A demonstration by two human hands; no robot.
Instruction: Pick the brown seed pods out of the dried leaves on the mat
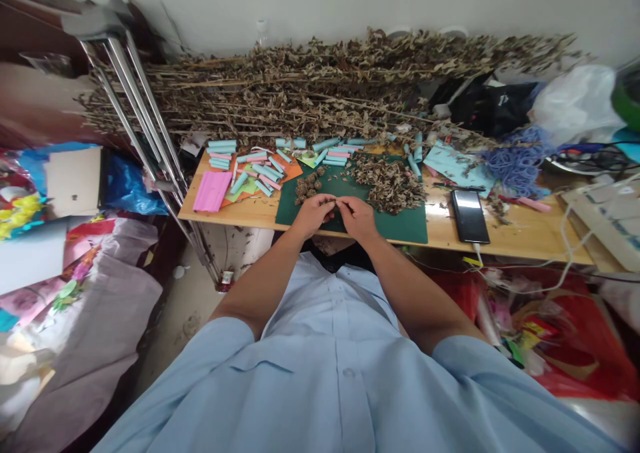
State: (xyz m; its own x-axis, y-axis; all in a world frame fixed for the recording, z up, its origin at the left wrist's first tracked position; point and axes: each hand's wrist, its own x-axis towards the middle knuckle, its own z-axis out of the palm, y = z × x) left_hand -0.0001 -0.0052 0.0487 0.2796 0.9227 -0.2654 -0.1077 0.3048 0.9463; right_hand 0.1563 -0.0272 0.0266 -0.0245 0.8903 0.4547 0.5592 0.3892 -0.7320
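My left hand [315, 214] and my right hand [357, 217] meet at the fingertips over the front edge of a dark green mat [407, 228]. The fingers of both are closed in a pinch on something small, too small to make out. Just beyond my left hand lies a small heap of brown clumps [307, 186]. A larger pile of dried leaves [395, 183] rests on the mat beyond my right hand and to its right. Blue and pink paper rolls [265, 171] lie left of the mat on orange and green sheets.
Long dried leafy stalks [300, 86] stretch along the wall. A black phone [469, 216] with a cable lies on the wooden table [520, 233], near blue yarn [517, 163]. Metal crutches [145, 106] lean at the left. Bags stand below the table at the right.
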